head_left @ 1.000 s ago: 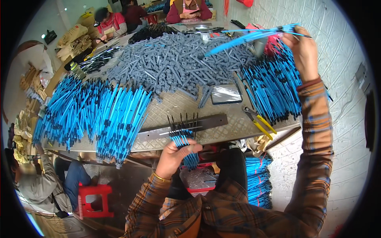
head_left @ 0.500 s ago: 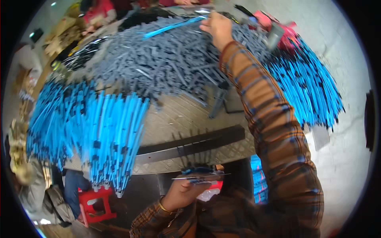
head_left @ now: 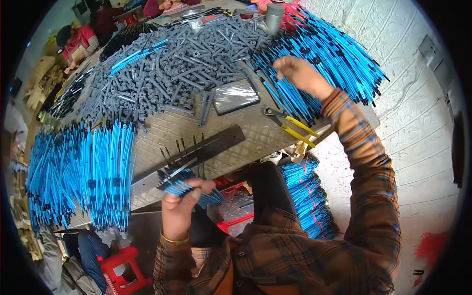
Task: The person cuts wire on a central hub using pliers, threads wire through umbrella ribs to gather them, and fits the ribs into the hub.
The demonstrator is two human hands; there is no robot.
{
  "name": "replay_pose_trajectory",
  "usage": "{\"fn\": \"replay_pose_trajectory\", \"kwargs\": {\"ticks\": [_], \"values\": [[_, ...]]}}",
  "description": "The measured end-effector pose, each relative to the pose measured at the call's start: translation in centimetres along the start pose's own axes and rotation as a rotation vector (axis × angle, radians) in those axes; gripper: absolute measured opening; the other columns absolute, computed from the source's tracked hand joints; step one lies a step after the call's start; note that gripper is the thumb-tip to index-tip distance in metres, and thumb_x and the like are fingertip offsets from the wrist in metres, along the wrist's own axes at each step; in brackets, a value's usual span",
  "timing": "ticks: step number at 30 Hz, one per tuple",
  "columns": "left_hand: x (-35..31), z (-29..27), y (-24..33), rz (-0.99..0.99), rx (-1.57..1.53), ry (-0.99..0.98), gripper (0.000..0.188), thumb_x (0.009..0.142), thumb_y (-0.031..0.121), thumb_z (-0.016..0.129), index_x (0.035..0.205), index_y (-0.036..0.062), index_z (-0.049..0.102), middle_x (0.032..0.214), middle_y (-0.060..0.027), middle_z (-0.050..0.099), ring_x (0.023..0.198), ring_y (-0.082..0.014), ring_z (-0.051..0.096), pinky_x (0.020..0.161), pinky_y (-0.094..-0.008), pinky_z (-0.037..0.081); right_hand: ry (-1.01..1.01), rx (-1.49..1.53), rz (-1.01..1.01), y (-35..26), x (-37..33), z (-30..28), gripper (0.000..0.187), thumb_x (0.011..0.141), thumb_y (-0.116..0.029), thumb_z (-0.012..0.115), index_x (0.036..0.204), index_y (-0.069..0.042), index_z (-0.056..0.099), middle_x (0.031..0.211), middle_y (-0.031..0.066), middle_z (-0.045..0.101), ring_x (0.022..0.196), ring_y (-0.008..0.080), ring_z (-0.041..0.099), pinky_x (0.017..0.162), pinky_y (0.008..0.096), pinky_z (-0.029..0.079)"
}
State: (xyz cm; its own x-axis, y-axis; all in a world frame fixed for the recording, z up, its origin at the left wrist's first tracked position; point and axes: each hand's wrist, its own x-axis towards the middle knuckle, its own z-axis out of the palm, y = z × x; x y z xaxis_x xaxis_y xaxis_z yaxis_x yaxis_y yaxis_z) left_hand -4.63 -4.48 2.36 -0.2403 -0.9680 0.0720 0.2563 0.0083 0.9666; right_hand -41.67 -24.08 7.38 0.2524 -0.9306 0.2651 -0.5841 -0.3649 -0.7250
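Note:
My left hand [head_left: 179, 204] is closed around a bunch of thin blue rods [head_left: 178, 188] with black ends, several of which point up past the table's front edge. A dark metal bar [head_left: 223, 142] lies just beyond that bunch. My right hand [head_left: 304, 74] hovers at the right heap of blue rods with black ends [head_left: 339, 59], its fingers curled and pinched together. What is between those fingertips, if anything, is too small to make out. Left of it lies a black tray [head_left: 237, 109] of thin shiny pins. Nearer me are pliers with yellow handles [head_left: 299, 130].
A large heap of grey plastic pieces [head_left: 162, 73] covers the table's middle, with a few blue rods [head_left: 137, 56] on top. More blue rods [head_left: 73, 172] overhang the left edge. A metal cup [head_left: 274, 20] stands behind. Tied blue bundles [head_left: 309, 196] and a red stool [head_left: 125, 270] are below.
My right hand has moved from the far side of the grey heap to the right heap of rods. My view has turned rightward, exposing the tray and pliers. The left hand keeps its bunch.

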Motion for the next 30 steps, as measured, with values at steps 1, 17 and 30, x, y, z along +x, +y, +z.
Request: {"fn": "replay_pose_trajectory", "kwargs": {"ticks": [1,17,30], "values": [[0.1,0.1,-0.2,0.016,-0.056,0.020,0.018,0.085,-0.001,0.052,0.102,-0.0020,0.059,0.096,-0.0171,0.065,0.090,-0.0231,0.062,0.082,-0.0348,0.048,0.005,0.005,-0.004,0.2,-1.3,0.5,0.023,0.087,-0.009,0.050,0.108,0.000,0.053,0.079,0.0079,0.060,0.065,0.0173,0.058,0.058,0.0296,0.048],[0.4,-0.9,-0.4,0.004,-0.126,0.015,0.022,0.088,0.003,0.052,0.108,-0.0008,0.057,0.097,-0.0191,0.064,0.088,-0.0280,0.064,0.081,-0.0391,0.051,0.082,-0.596,0.151,4.0,-2.8,1.6,0.024,0.076,-0.025,0.060,0.077,-0.001,0.058,0.076,0.0225,0.061,0.071,0.0358,0.060,0.064,0.0437,0.047],[0.1,-0.5,-0.3,-0.001,-0.158,0.040,0.019,0.087,0.005,0.054,0.105,-0.0008,0.058,0.095,-0.0188,0.065,0.089,-0.0283,0.064,0.081,-0.0395,0.051,0.363,-0.048,0.114,1.5,-3.8,1.5,0.018,0.079,-0.017,0.058,0.081,0.000,0.052,0.057,0.0076,0.052,0.052,0.0169,0.052,0.052,0.0315,0.043]]}}
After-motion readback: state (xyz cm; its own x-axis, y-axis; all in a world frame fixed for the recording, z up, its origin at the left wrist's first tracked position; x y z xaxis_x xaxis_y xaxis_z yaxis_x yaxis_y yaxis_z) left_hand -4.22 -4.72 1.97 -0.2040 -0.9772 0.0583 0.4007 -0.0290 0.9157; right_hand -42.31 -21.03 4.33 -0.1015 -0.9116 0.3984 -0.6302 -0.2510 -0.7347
